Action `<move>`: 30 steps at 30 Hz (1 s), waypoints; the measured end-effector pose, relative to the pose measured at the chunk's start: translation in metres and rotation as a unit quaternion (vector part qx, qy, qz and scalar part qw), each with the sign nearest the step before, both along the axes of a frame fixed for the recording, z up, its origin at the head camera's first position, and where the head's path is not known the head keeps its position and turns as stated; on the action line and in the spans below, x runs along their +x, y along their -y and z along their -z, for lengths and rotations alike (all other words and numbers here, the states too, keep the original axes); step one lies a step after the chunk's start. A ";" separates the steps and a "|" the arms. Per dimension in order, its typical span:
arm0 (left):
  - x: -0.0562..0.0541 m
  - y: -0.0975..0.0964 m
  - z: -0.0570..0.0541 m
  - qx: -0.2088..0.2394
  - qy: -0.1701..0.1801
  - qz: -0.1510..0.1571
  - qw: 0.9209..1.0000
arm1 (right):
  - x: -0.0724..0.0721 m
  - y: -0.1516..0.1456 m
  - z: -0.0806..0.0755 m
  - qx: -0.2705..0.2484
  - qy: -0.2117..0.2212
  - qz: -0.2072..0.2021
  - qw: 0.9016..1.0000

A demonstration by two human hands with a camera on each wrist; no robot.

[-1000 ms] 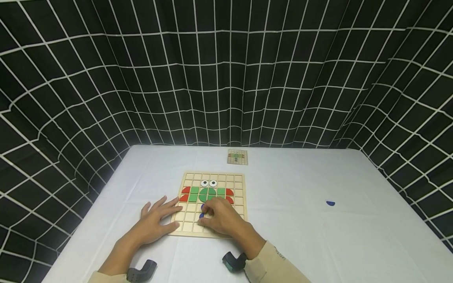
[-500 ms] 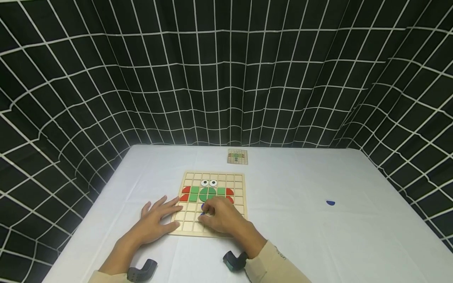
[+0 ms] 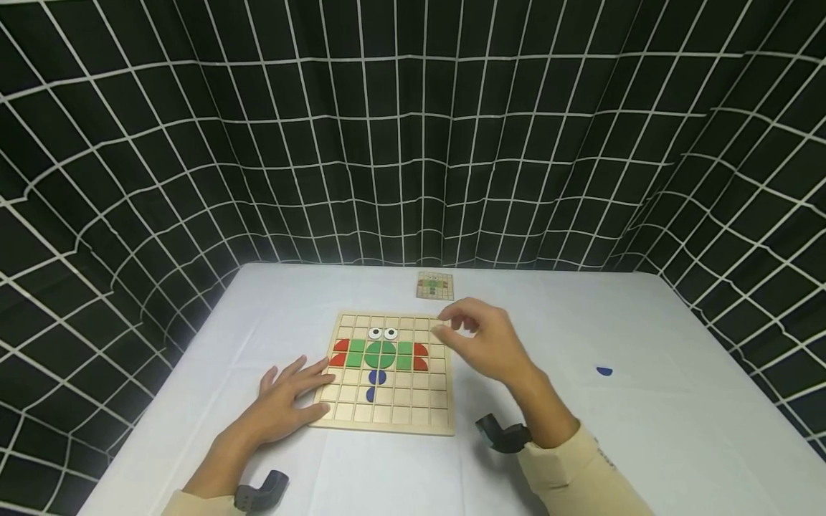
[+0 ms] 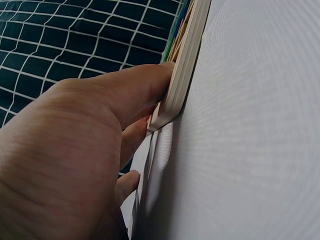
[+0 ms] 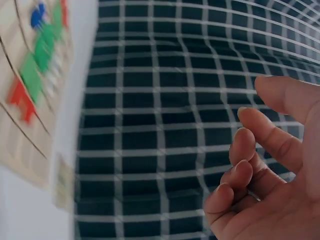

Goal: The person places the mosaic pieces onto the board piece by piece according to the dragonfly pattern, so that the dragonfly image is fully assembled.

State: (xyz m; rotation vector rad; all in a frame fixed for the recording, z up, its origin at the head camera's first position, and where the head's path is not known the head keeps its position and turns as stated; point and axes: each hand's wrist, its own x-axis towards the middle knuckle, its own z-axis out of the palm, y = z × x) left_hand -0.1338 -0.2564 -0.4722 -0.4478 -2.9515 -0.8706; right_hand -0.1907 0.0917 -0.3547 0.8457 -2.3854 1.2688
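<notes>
A square wooden grid board (image 3: 413, 416) lies on the table with coloured pieces in its cells. Two white eye pieces (image 3: 383, 333) sit above a green round shape (image 3: 380, 355), flanked by green squares (image 3: 354, 353) and red pieces (image 3: 420, 357). Below are a blue circle of two halves (image 3: 377, 377) and a single blue half-circle (image 3: 371, 394). My left hand (image 3: 284, 398) rests along the board's left edge, fingers spread. Over the board's upper right corner hovers my right hand (image 3: 487, 340), its fingers loosely bent and nothing between thumb and fingertips.
On the white table (image 3: 529, 301), a loose blue half-circle piece (image 3: 604, 371) lies to the right. A small card (image 3: 435, 286) with a matching pattern is behind the board. Dark gridded curtains (image 3: 419, 143) stand around the table. Each wrist carries a dark device (image 3: 261, 492).
My right hand has let go of the lower blue half-circle and lifted away up and to the right, uncovering the blue pieces. The left hand stays in place.
</notes>
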 end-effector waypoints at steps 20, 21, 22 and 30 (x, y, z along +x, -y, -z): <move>0.000 -0.002 0.000 -0.008 0.003 -0.005 1.000 | 0.013 -0.156 -0.028 -0.005 -0.079 0.222 0.972; 0.000 -0.002 -0.001 -0.007 0.003 -0.005 1.000 | 0.012 -0.162 -0.023 0.005 -0.067 0.242 0.968; 0.000 -0.002 -0.001 -0.006 0.003 -0.005 1.000 | 0.010 -0.167 -0.019 0.014 -0.054 0.259 0.964; 0.001 -0.002 -0.001 -0.001 0.007 -0.004 1.000 | -0.001 -0.202 0.026 0.037 0.058 0.334 0.940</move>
